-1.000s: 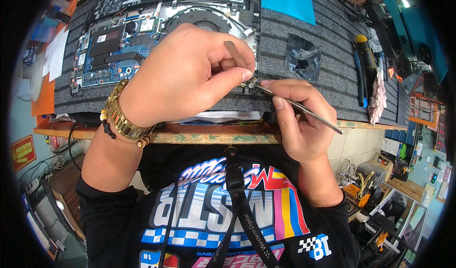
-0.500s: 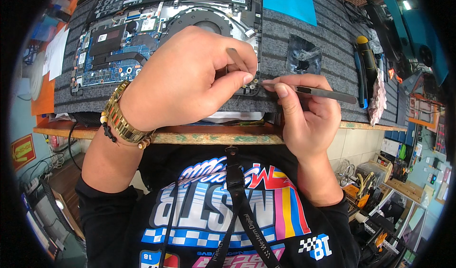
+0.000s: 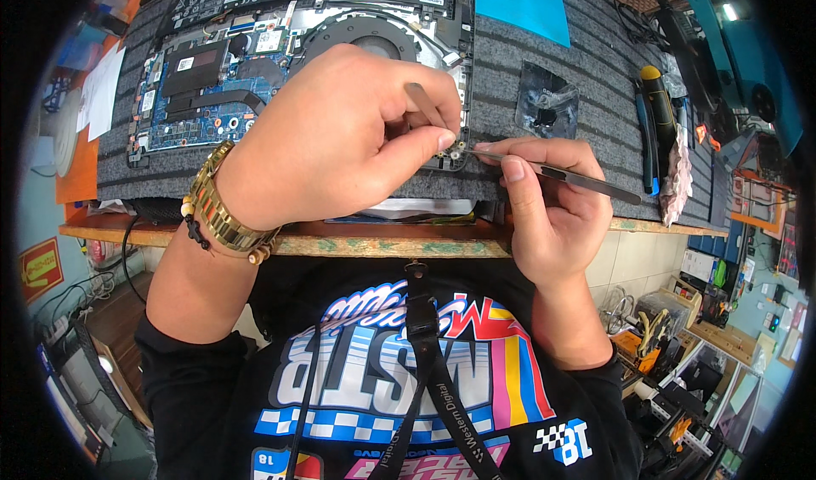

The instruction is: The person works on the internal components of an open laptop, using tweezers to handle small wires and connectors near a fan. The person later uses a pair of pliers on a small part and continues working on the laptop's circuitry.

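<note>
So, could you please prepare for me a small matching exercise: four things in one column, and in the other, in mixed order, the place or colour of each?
Things
1. Wristwatch
2. Slim metal tool
3. Flat sheet
4. Round fan

Places and colours
A. Bright blue, lying on the striped mat
B. Dark, partly covered from view by the left hand
C. Gold-coloured, at the wrist of the left arm
D. Between the thumb and fingers of the right hand

Right pairs
1-C; 2-D; 3-A; 4-B
</note>
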Available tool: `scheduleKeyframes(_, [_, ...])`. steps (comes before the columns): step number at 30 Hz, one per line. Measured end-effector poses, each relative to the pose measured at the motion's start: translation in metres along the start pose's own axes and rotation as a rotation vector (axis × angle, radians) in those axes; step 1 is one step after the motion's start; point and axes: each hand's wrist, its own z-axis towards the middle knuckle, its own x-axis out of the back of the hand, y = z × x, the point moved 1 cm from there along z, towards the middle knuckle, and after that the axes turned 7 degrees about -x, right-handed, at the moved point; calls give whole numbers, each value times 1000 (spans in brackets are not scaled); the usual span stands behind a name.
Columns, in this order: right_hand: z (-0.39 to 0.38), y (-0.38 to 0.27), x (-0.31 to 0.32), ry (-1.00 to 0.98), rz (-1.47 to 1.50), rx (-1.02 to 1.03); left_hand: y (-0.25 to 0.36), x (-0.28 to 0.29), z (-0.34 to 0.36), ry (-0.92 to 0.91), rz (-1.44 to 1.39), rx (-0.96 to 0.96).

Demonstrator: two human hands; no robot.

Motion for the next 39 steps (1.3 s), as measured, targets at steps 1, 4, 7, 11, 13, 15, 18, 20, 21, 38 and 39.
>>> scheduleKeyframes(1, [0,2,0,-9,2,23,0,0,0,6,-8,0])
scheduleKeyframes(4, [0,5,0,-31,5,75,-1,-1,-1,10,-19,-3])
scheduleKeyframes(7, [0,6,0,-42,2,86,-2,-1,0,1,1,-10])
scheduleKeyframes(11, [0,6,0,-38,6,78,-2,0,0,-6,53,-38])
scheduleKeyframes(13, [1,5,0,-35,-12,93,-1,0,0,-6,55,-38])
scheduleKeyframes(15, [2,5,0,-31,-43,119,-1,-1,0,5,33,-26])
scheduleKeyframes(18, [3,3,-2,-15,-77,132,0,-2,0,11,27,-13])
scheduleKeyframes(20, [4,-1,-3,-25,-115,141,0,-2,0,13,24,-11])
scheduleKeyframes(21, [6,-4,-3,-23,-141,159,0,-2,0,15,19,-13])
scheduleKeyframes(38, [39,-45,10,-338,-450,-78,-1,-2,-1,48,13,-58])
scheduleKeyframes(39, [40,-47,11,-352,-433,-81,-1,-3,-1,59,1,-45])
